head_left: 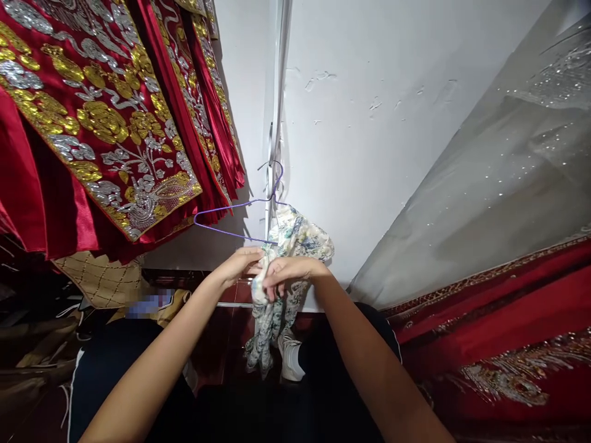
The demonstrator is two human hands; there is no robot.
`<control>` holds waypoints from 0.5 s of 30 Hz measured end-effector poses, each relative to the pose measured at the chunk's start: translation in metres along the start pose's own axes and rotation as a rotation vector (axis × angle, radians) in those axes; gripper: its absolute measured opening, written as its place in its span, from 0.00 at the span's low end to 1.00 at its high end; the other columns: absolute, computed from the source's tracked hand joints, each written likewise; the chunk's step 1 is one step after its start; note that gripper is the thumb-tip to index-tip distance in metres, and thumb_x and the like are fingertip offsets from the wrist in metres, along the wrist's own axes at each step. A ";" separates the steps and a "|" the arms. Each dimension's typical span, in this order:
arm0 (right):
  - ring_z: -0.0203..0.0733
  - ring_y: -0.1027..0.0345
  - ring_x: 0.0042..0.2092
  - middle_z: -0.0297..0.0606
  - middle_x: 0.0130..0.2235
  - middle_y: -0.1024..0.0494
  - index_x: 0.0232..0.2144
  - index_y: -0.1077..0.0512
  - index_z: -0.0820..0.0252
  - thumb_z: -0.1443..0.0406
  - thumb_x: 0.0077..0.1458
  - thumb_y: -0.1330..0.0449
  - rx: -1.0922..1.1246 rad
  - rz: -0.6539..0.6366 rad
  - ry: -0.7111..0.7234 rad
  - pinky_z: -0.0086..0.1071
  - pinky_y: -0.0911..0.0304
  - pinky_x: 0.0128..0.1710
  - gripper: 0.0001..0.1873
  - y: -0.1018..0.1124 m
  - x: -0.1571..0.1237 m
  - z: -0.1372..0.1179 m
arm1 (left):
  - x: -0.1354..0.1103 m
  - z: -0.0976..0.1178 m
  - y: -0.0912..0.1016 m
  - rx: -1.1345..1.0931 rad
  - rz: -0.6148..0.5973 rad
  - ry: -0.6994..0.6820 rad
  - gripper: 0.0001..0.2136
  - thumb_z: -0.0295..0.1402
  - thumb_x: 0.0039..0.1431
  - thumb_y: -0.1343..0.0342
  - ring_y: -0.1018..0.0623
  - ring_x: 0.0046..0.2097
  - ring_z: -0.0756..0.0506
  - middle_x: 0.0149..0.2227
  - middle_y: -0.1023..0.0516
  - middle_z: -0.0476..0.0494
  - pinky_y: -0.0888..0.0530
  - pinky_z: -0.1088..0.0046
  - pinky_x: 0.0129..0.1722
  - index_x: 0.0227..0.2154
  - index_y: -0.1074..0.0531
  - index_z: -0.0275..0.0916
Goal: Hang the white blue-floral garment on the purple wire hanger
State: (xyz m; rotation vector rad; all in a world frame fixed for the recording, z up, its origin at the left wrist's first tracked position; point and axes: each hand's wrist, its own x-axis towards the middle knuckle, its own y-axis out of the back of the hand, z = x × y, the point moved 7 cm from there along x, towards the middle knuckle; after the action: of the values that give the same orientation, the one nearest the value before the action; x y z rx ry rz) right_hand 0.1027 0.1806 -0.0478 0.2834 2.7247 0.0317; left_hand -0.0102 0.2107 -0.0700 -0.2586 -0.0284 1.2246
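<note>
A thin purple clothes hanger [231, 234] hangs by its hook at the white cabinet or wall edge ahead of me. Over its right half drapes a white garment [302, 237] with a blue and green floral print, while the left half of the hanger is bare. The garment's lower part dangles toward the floor in a bunched strip. My left hand [237, 266] grips the cloth from the left, just below the hanger's bottom bar. From the right, my right hand [290, 271] has its fingers curled round the same bunched cloth.
Red garments [115, 123] with gold and silver embroidery hang at upper left. A sheer sparkling fabric [480, 184] and red embroidered cloth [517, 326] fill the right side. Boxes and bags [99, 280] lie at lower left. My white shoe [290, 360] stands beside the dangling garment.
</note>
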 end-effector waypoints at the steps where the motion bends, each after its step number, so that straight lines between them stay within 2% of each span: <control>1: 0.38 0.25 0.35 0.41 0.35 0.19 0.36 0.21 0.66 0.52 0.51 0.33 0.050 0.070 0.037 0.29 0.30 0.38 0.21 0.006 -0.001 -0.003 | -0.003 0.013 -0.006 -0.022 -0.037 -0.052 0.12 0.39 0.50 0.34 0.25 0.29 0.51 0.28 0.24 0.46 0.27 0.76 0.32 0.30 0.24 0.34; 3: 0.37 0.26 0.34 0.40 0.33 0.20 0.33 0.22 0.65 0.53 0.51 0.32 0.155 0.245 0.100 0.30 0.30 0.39 0.19 0.023 -0.006 -0.003 | -0.012 0.037 -0.011 -0.041 -0.090 -0.140 0.12 0.40 0.54 0.36 0.25 0.32 0.51 0.30 0.24 0.46 0.26 0.76 0.33 0.30 0.25 0.34; 6: 0.36 0.27 0.36 0.38 0.35 0.21 0.35 0.23 0.62 0.53 0.51 0.32 0.320 0.459 0.216 0.30 0.30 0.41 0.18 0.044 -0.012 0.002 | -0.028 0.060 -0.012 0.026 -0.132 -0.197 0.12 0.40 0.57 0.39 0.26 0.31 0.50 0.30 0.25 0.46 0.27 0.75 0.32 0.31 0.26 0.34; 8: 0.37 0.27 0.39 0.41 0.37 0.21 0.36 0.24 0.62 0.48 0.55 0.37 0.404 0.474 0.271 0.30 0.31 0.44 0.22 0.045 -0.012 0.003 | -0.039 0.070 -0.016 0.109 -0.164 -0.243 0.12 0.40 0.59 0.41 0.26 0.31 0.50 0.30 0.26 0.46 0.27 0.74 0.34 0.31 0.26 0.34; 11: 0.40 0.27 0.36 0.43 0.33 0.22 0.34 0.24 0.64 0.39 0.59 0.51 0.422 0.379 0.256 0.34 0.31 0.41 0.34 0.031 0.000 0.003 | -0.056 0.080 -0.033 0.310 -0.226 -0.353 0.12 0.39 0.61 0.42 0.27 0.34 0.49 0.30 0.26 0.47 0.29 0.73 0.39 0.30 0.25 0.35; 13: 0.40 0.29 0.32 0.41 0.31 0.23 0.35 0.25 0.62 0.40 0.59 0.51 0.386 0.422 0.252 0.34 0.31 0.37 0.32 0.025 0.008 0.000 | -0.066 0.083 -0.049 0.445 -0.254 -0.440 0.11 0.39 0.62 0.43 0.26 0.38 0.47 0.33 0.24 0.45 0.30 0.72 0.43 0.33 0.24 0.35; 15: 0.39 0.30 0.31 0.38 0.30 0.24 0.36 0.26 0.60 0.45 0.58 0.46 0.339 0.537 0.273 0.33 0.31 0.34 0.25 0.026 0.014 -0.005 | -0.071 0.082 -0.060 0.513 -0.205 -0.517 0.11 0.40 0.64 0.45 0.25 0.45 0.43 0.41 0.23 0.43 0.31 0.68 0.49 0.41 0.25 0.37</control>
State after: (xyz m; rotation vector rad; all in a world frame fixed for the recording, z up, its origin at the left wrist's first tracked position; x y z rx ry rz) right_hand 0.0935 0.2086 -0.0473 1.1762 2.8194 -0.2610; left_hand 0.0080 0.1400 0.0308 0.5004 -0.1813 1.0268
